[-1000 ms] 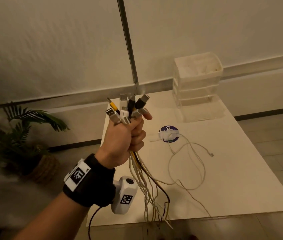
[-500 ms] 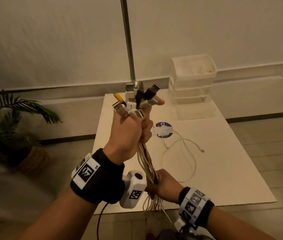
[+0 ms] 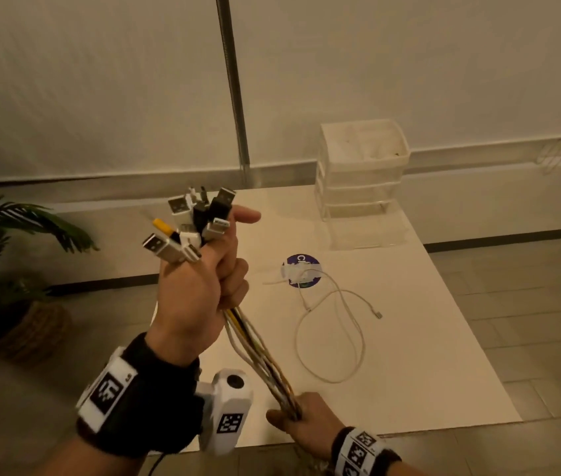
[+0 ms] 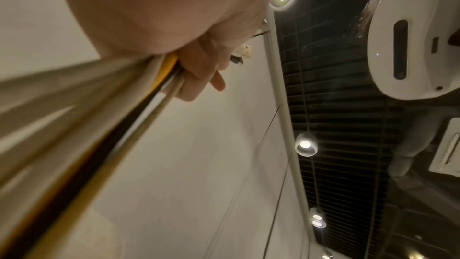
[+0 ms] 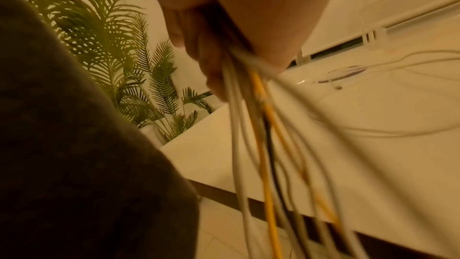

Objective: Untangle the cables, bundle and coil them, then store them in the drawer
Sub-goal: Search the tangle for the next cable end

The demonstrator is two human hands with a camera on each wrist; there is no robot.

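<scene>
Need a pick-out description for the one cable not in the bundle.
Start at the white table, then find the round purple sticker in front of the clear drawer unit. The loose white cable runs from that sticker into a single open loop lying flat on the tabletop. Every other cable is held in the bundle between the two hands.

Head camera looked down from above at the white table [image 3: 409, 338], both hands near. Left wrist camera, pressed close under the left hand [image 4: 174, 17], faced up toward ceiling lights. Right wrist camera sat close behind the cable bundle [image 5: 263, 145], sharing the table [image 5: 323, 155] and bundle [image 3: 265, 365] with the head view
</scene>
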